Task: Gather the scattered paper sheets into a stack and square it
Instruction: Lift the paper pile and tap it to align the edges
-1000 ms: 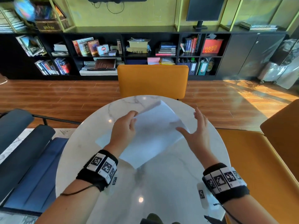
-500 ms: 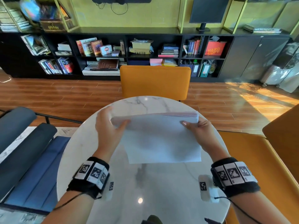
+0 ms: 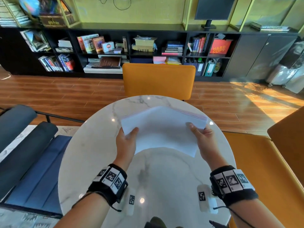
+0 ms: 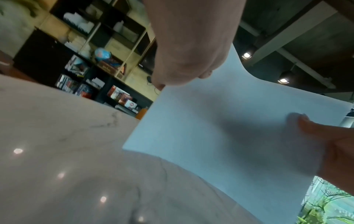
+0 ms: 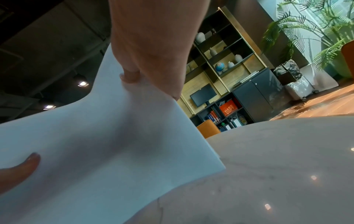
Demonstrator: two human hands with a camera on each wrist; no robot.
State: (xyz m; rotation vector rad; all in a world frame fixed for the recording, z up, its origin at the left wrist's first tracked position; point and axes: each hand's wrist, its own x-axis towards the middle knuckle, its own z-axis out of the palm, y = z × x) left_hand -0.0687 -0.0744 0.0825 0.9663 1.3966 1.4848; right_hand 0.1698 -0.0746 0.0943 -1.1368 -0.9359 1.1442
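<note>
A stack of white paper sheets [image 3: 162,129] is lifted above the round marble table [image 3: 156,175], its middle arched upward. My left hand [image 3: 127,139] pinches the stack's left edge, thumb on top. My right hand [image 3: 199,134] pinches the right edge the same way. In the left wrist view the stack [image 4: 220,128] bows up between my left hand [image 4: 189,45] and the other hand's thumb. The right wrist view shows the sheets [image 5: 99,144] from below, held by my right hand [image 5: 149,50]. The far edges of the sheets look roughly aligned.
An orange chair [image 3: 158,80] stands at the table's far side and an orange bench [image 3: 263,170] on the right. A blue and grey seat [image 3: 29,153] sits to the left. Black bookshelves [image 3: 115,51] line the back wall.
One second ago the sheets lay skewed on the table under my hands. Both hands then took the stack by its sides, lifted it, and now hold it arched upward.
</note>
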